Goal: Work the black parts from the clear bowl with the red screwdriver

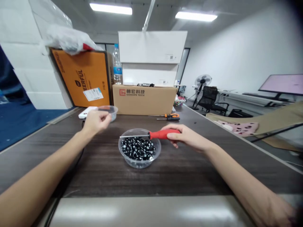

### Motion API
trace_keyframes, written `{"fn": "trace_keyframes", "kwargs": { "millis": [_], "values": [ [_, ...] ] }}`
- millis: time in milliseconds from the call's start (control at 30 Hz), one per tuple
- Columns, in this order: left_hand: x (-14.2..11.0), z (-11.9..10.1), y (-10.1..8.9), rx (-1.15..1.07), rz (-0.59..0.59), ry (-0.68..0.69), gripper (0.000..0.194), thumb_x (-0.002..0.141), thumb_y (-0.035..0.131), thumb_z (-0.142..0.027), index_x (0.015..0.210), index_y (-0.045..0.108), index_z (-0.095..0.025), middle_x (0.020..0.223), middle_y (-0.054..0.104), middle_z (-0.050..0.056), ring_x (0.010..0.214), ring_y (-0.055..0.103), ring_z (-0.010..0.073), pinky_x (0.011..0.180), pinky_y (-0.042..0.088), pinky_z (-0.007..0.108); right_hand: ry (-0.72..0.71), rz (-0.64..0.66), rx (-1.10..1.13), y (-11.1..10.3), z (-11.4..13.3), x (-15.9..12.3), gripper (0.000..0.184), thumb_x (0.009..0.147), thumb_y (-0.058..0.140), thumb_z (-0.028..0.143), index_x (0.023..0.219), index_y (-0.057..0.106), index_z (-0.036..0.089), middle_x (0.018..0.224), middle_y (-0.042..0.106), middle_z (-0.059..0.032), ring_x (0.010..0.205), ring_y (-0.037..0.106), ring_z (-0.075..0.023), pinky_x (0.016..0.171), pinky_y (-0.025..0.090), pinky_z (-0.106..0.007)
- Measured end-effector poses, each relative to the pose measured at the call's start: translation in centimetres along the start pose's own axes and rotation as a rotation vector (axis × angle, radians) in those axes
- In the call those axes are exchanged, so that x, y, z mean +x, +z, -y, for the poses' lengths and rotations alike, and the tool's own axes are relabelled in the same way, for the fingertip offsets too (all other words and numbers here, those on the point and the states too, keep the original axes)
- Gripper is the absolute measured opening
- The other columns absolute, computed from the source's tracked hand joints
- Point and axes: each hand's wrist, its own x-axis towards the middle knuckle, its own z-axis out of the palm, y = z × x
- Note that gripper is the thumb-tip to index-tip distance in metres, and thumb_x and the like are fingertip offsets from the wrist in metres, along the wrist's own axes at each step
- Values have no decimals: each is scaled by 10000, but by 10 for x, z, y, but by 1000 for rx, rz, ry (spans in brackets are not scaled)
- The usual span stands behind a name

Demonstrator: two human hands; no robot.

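Right hand [187,137] grips red-handled screwdriver [162,134], shaft over clear plastic bowl [139,164] of small black-and-silver parts [138,148]. Left hand [96,122] pinched, just front of second clear bowl [109,112], center-left of frame.

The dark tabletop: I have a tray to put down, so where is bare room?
Bare room lies on the dark tabletop between the clear bowl of black pieces and the near edge, and right of the bowl, below the right hand. It is crowded at the far end, around the cardboard box, screwdrivers and second clear bowl.
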Motion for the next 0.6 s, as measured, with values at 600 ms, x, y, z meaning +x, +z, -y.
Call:
{"fn": "trace_keyframes", "kwargs": {
  "millis": [600],
  "values": [
    [-7, -24, 8, -111, 76, 197, 387, 811, 509, -242, 501, 286, -183, 425, 292, -44, 423, 262, 93, 504, 167, 294, -22, -59, -13, 6, -1, 1, 480, 839, 726, 518, 1128, 642, 143, 744, 569, -1, 605, 491, -114, 548, 449, -258]
  ]
}}
